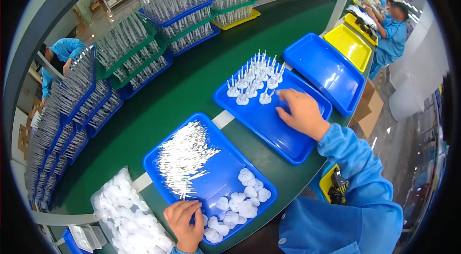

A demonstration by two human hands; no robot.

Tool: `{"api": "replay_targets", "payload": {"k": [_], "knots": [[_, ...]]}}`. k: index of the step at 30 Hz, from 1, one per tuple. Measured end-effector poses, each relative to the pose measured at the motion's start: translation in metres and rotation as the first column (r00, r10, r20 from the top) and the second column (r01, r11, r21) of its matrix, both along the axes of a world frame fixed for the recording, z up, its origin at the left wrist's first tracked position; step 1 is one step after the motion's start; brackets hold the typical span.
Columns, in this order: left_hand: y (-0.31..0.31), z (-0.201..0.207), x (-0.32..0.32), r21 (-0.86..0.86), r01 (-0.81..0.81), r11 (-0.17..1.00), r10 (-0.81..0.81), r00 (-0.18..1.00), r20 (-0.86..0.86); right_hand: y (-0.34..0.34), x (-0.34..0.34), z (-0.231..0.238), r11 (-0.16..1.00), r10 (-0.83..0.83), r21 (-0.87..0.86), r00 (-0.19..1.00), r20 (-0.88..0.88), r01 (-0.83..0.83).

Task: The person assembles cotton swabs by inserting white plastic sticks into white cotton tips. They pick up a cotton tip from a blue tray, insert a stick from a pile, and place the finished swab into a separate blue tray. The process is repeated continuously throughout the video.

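My left hand (185,224) is at the near left corner of a blue tray (225,172), its fingers curled and thumb drawn in; whatever is between the fingertips is too small to make out. Just beyond it lies a heap of thin white sticks (185,153). Beside it are flat white plastic discs (247,208) with a petal-like outline. Over a second blue tray (283,136), my right hand (302,112) is open, thumb and fingers apart. Its fingertips are close to a white base with upright pins (265,97), at the edge of a group of similar pieces (257,74).
A clear bag of white discs (127,206) lies left of the near tray. Stacked trays of upright pins (129,45) line the far left of the green table (201,76). An empty blue tray (326,69) and yellow tray (348,47) sit at right. Several co-workers (391,31) sit around.
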State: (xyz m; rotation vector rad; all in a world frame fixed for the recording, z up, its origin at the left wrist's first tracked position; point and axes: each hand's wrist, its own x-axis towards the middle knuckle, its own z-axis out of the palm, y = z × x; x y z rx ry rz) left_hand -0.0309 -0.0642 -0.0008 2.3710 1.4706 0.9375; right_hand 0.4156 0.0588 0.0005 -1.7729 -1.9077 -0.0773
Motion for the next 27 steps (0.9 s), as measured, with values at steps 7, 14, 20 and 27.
{"api": "replay_targets", "payload": {"k": [7,14,20,27], "knots": [[0.01,0.005,0.005,-0.023,0.047,0.999,-0.048,0.999,-0.018,0.015,-0.022,-0.012,0.99,0.142,-0.022,0.942,0.305,-0.143],[0.035,0.096,0.061,-0.318,0.606,0.729,-0.492,0.787,0.373,0.031,-0.005,-0.03,0.993,0.101,0.027,0.962,0.253,-0.111],[0.023,0.139,0.187,-0.356,0.917,-0.179,-0.618,0.177,0.766,0.015,-0.024,-0.017,0.965,0.255,0.036,0.96,0.114,-0.261],[-0.008,0.144,0.203,-0.143,0.973,0.181,-0.476,0.214,0.853,0.05,-0.048,-0.03,0.919,0.395,-0.044,0.913,0.106,-0.392]]}}
